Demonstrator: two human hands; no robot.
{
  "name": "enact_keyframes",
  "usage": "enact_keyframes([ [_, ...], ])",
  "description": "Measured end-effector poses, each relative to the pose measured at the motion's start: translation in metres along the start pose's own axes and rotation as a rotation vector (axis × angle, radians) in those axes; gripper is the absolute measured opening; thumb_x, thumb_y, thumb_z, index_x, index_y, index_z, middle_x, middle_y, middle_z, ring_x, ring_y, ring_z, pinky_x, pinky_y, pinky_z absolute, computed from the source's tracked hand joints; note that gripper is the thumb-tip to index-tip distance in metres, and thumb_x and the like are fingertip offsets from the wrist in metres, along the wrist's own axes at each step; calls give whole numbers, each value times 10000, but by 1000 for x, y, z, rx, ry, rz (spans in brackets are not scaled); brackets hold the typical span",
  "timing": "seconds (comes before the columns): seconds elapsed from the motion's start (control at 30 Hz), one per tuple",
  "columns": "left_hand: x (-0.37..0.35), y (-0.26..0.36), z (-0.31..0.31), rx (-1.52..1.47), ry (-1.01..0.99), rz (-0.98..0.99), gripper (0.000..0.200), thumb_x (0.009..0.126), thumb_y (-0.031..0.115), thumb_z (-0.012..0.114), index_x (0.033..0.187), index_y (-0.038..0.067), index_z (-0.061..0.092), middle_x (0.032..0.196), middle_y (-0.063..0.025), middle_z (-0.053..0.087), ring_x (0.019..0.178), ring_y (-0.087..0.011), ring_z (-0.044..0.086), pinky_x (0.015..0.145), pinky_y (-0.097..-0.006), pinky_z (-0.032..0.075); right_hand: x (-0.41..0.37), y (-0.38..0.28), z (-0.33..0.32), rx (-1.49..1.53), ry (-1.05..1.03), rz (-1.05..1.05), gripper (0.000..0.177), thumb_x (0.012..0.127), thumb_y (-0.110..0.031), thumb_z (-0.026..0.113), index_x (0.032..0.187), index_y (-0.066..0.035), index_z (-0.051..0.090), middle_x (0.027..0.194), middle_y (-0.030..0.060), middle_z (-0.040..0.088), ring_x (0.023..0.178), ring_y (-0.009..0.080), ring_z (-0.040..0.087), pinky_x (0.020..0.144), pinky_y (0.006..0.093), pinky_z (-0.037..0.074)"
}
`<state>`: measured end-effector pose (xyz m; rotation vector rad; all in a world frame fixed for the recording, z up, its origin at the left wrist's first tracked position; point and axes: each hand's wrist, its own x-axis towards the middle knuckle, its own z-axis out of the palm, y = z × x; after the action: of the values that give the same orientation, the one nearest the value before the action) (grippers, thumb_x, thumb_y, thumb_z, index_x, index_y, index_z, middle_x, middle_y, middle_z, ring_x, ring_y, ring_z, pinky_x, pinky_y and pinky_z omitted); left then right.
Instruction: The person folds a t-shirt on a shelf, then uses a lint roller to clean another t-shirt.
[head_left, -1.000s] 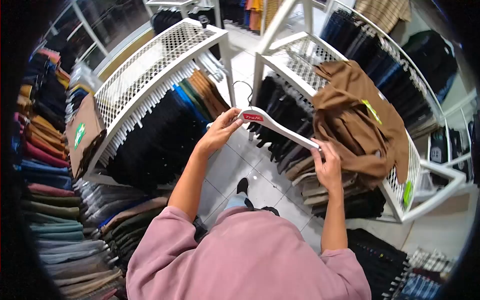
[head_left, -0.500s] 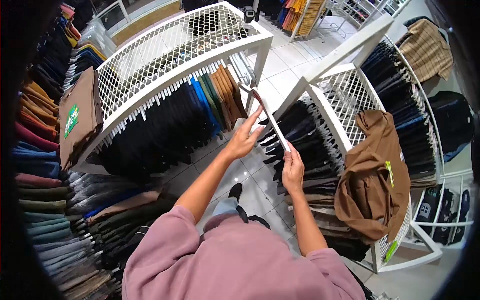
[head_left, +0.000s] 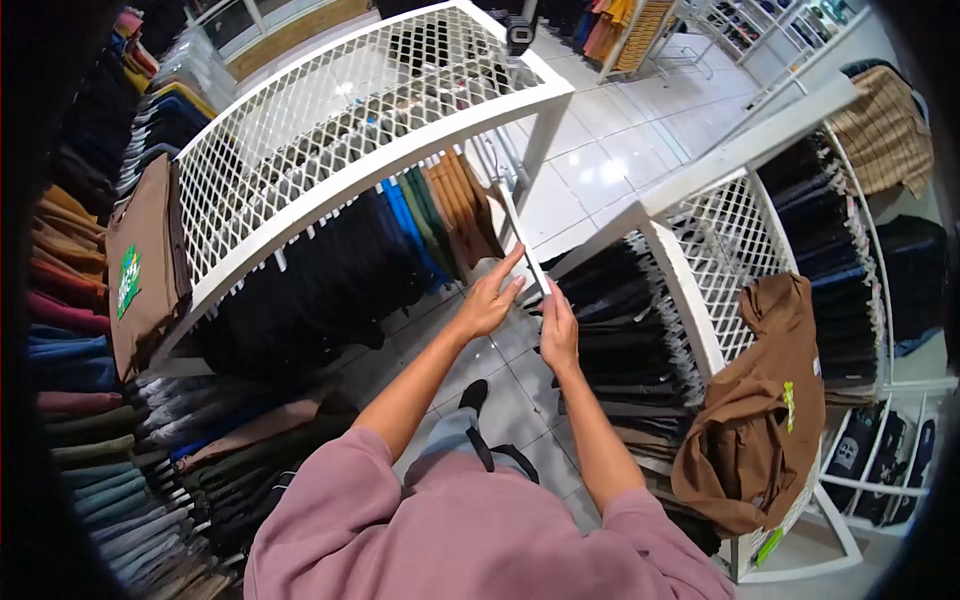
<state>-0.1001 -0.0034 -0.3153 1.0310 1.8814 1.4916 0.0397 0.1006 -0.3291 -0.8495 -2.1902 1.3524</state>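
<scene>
A slim white hanger point(head_left: 528, 258), seen nearly edge-on, slants in front of me between the two racks. My right hand point(head_left: 558, 328) is closed on its near end, thumb on top. Beside the hanger, my left hand point(head_left: 490, 300) has its index finger and thumb stretched out and apart, with the fingertips at the hanger's left side. Whether they press on it is hard to see. Just beyond the hands, brown and tan trousers point(head_left: 462, 205) hang at the end of the left rack.
White mesh-topped racks stand at left point(head_left: 380, 160) and right point(head_left: 690, 290). A folded brown garment point(head_left: 145, 270) lies on the left one, a crumpled brown garment point(head_left: 745, 430) on the right. Stacked folded clothes point(head_left: 80, 370) line the far left. Tiled floor point(head_left: 520, 375) runs between.
My right hand has moved left and slightly down with the hanger, closer to my left hand. The left hand's fingertips are lower. The view has shifted a little.
</scene>
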Motion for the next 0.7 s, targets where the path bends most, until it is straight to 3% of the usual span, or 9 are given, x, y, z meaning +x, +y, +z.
enact_keyframes([
  [0.07,4,-12,-2,-15,38,-29,549,1063,277,508,1541,43,371,1593,-136,389,1448,-256,397,1175,-363,311,25,4,20,13,-55,-4,455,1084,-290,383,1434,-33,517,1066,190,643,934,257,634,870,382,486],
  [0.1,7,-18,-3,-8,56,-43,549,1063,277,508,1541,43,371,1593,-136,389,1448,-256,397,1175,-363,311,38,-3,28,70,-82,39,450,1083,-277,382,1432,-29,518,1166,219,643,1016,301,638,913,393,480],
  [0.17,16,-28,-7,-96,76,-34,558,1065,288,508,1544,42,364,1588,-137,397,1394,-247,464,1147,-350,348,66,13,53,108,-20,-76,447,1083,-281,389,1426,-29,524,1262,244,623,1122,359,622,968,408,466],
  [0.27,33,-26,-21,-122,110,-45,556,1070,325,490,1529,31,383,1555,-175,432,1393,-272,464,1141,-346,352,96,-6,65,134,-41,-105,447,1081,-289,399,1420,-29,530,1287,261,614,1208,393,587,1009,416,450],
  [0.43,57,-12,-46,-152,148,-62,581,1072,409,458,1499,16,427,1499,-209,491,1395,-319,474,1129,-357,368,128,-24,76,118,-55,-60,455,1078,-308,410,1407,-22,542,1252,263,636,1183,388,610,995,426,466],
  [0.5,64,-11,-52,-151,158,-47,607,1068,450,447,1493,16,437,1485,-212,506,1382,-323,488,1120,-361,377,137,-27,81,115,-59,-91,483,1093,-326,393,1428,2,510,1286,221,645,1217,298,607,1018,361,451],
  [0.57,70,-7,-58,-148,146,-153,614,1070,459,436,1492,14,436,1462,-220,527,1385,-321,485,1118,-361,375,149,-23,91,94,-27,-126,489,1091,-333,399,1423,8,511,1277,225,649,1211,298,611,1015,362,454],
  [0.63,82,-20,-61,-153,169,-62,621,1069,467,432,1488,8,440,1448,-224,539,1374,-315,497,1110,-357,383,161,-25,101,106,25,-141,485,1074,-341,410,1382,8,547,1266,296,625,1192,432,600,1003,446,466],
  [0.7,91,-33,-64,-147,185,-89,622,1069,462,436,1480,-5,445,1440,-230,544,1353,-312,516,1110,-349,380,171,-25,105,100,34,-124,476,1064,-335,420,1366,5,559,1245,298,632,1176,446,601,997,455,468],
])
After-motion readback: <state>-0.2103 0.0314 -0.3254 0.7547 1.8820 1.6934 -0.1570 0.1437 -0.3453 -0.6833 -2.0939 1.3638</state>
